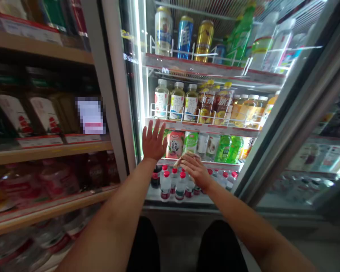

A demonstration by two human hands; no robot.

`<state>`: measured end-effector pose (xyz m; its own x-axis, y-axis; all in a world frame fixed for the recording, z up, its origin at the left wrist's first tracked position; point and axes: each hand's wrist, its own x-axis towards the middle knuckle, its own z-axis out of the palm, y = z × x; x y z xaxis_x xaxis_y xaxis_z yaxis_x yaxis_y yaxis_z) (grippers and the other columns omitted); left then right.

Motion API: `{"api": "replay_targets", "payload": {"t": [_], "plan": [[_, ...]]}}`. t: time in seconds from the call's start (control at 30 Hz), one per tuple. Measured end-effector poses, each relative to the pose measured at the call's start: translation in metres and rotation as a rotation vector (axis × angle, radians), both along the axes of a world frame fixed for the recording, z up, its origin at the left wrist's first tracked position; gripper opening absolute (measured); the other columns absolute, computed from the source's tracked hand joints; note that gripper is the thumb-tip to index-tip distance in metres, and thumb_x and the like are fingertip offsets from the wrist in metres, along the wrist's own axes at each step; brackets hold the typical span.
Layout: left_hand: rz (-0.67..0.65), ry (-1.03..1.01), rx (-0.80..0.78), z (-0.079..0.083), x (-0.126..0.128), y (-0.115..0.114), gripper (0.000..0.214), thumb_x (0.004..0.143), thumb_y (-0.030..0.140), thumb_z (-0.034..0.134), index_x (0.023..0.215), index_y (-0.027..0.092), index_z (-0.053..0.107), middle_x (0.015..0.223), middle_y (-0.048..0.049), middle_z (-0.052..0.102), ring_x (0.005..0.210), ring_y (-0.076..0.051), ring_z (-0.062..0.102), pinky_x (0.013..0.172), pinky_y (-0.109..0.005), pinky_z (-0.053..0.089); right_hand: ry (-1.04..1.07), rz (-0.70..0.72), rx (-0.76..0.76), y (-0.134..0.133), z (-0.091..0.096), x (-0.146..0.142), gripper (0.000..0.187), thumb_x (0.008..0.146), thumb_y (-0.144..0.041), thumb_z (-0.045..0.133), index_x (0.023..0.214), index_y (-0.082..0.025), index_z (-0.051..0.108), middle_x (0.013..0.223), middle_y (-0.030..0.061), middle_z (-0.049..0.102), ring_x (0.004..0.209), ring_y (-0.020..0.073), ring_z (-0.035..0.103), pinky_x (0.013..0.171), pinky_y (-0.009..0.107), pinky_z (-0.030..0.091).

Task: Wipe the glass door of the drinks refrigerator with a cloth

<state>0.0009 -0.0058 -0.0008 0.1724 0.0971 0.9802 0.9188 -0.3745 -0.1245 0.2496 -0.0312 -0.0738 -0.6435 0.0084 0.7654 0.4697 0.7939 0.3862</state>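
My left hand (153, 141) is raised with fingers spread, palm toward the left end of the third cooler shelf (229, 132), just left of a pink drink carton (175, 144). My right hand (195, 169) lies palm down on a tan cloth (181, 159) at the front edge of the rail under the cartons and green bottles (228, 148). Below my right hand stand several small water bottles with red caps (172, 185).
The glass cooler door (300, 124) stands open to the right. Upper shelves hold cans (184, 36) and tea and juice bottles (177, 100). Wooden shelves (51, 153) with boxed goods and packed water run along the left. My dark-clad knees (184, 245) are at the bottom.
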Motion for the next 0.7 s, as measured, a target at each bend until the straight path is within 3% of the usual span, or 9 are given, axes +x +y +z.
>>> {"api": "replay_targets", "payload": {"t": [0.17, 0.37, 0.43, 0.6, 0.7], "plan": [[0.012, -0.01, -0.003, 0.0, 0.001, -0.001, 0.053, 0.103, 0.032, 0.042, 0.154, 0.017, 0.044, 0.16, -0.0095, 0.037, 0.156, -0.022, 0.007, 0.129, -0.045, 0.007, 0.015, 0.011, -0.067, 0.0, -0.001, -0.026, 0.034, 0.101, -0.01, 0.045, 0.128, -0.018, 0.065, 0.136, 0.0091, 0.067, 0.149, 0.021, 0.039, 0.122, 0.049, 0.037], [0.005, -0.006, -0.031, 0.0, 0.0, -0.001, 0.053, 0.103, 0.032, 0.041, 0.154, 0.016, 0.044, 0.161, -0.0096, 0.036, 0.156, -0.022, 0.005, 0.129, -0.045, 0.005, -0.095, 0.066, -0.077, 0.004, -0.023, -0.053, 0.024, 0.103, -0.018, 0.05, 0.117, -0.019, 0.069, 0.129, 0.0077, 0.071, 0.143, 0.0191, 0.048, 0.116, 0.046, 0.044], [-0.001, -0.004, -0.027, -0.001, -0.001, 0.0, 0.052, 0.104, 0.031, 0.04, 0.154, 0.017, 0.045, 0.161, -0.0093, 0.036, 0.156, -0.022, 0.005, 0.129, -0.044, 0.005, -0.116, 0.073, -0.085, 0.007, -0.015, -0.055, 0.024, 0.102, -0.017, 0.051, 0.119, -0.019, 0.069, 0.133, 0.0078, 0.068, 0.144, 0.0193, 0.047, 0.117, 0.045, 0.043], [-0.049, -0.026, -0.044, -0.001, -0.002, 0.002, 0.05, 0.105, 0.029, 0.037, 0.153, 0.018, 0.045, 0.161, -0.0079, 0.036, 0.156, -0.021, 0.006, 0.129, -0.045, 0.005, -0.037, 0.035, -0.057, 0.01, 0.035, -0.052, 0.036, 0.101, -0.011, 0.047, 0.13, -0.022, 0.064, 0.138, 0.0044, 0.065, 0.147, 0.0201, 0.043, 0.123, 0.046, 0.037], [-0.057, -0.037, -0.068, -0.002, -0.002, 0.003, 0.05, 0.105, 0.03, 0.037, 0.153, 0.019, 0.047, 0.16, -0.0073, 0.037, 0.156, -0.021, 0.007, 0.129, -0.046, 0.005, 0.047, 0.019, -0.049, 0.007, 0.052, -0.053, 0.043, 0.097, -0.006, 0.047, 0.134, -0.021, 0.062, 0.14, 0.0047, 0.064, 0.148, 0.0208, 0.042, 0.125, 0.048, 0.034]]}}
